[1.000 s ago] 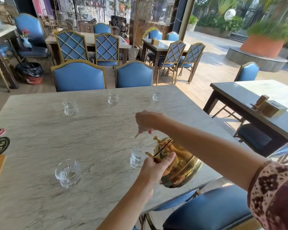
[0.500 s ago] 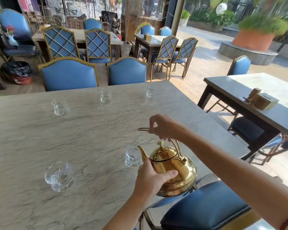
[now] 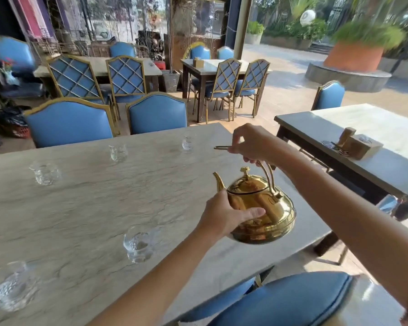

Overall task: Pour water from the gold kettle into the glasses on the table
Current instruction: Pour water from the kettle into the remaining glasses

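Holding the thin arched handle from above, the right hand point(image 3: 252, 143) has its fingers closed around it, and this grip carries the gold kettle point(image 3: 262, 208) in the air over the near right part of the marble table point(image 3: 85, 208). The left hand point(image 3: 224, 216) is pressed against the side of the belly, under the spout, with the thumb lying across the front. I think this second hand is there to steady the swinging body and to guide the tilt, because a handle on pivots gives little control alone. The kettle is almost upright, the lid closed, the spout pointing away to the left, and no water is coming out.

The nearest glass point(image 3: 139, 245) stands on the table just to the left and below the kettle, apart from it. Another glass point(image 3: 8, 285) is at the near left corner, blurred. Three more are along the far edge: a left glass point(image 3: 45, 172), a middle glass point(image 3: 118, 152) and a far right glass point(image 3: 187, 142), the last one close to the right hand in the view. How much water each holds I cannot tell.

Nothing lies between the kettle and the glasses. Blue chairs point(image 3: 71, 123) stand behind the far edge, so reaching the far glasses will need a stretch over the table.
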